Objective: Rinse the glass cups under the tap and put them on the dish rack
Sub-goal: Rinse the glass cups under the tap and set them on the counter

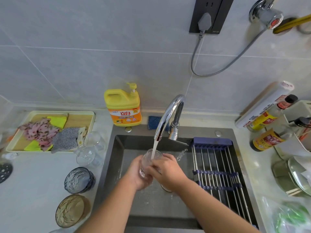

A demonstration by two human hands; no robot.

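Fingers (154, 169) round glass cup (147, 159) — rack (217, 165) beside

Place: home kitchen
Sink: steel sink (151, 207) with chrome tap (168, 113) running, dish rack (217, 165) laid across it
Worktop (42, 163): dish soap jug (123, 108), sauce bottles (265, 140), glass cups (90, 148)
Wall (151, 73): grey tiles (84, 64), a plugged socket (210, 14)

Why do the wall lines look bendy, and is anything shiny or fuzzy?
In the head view the wide lens bows the tile lines toward the edges, glare streaks the tap, the green bag at bottom right looks smeared, and the glass cup is faint under the water.
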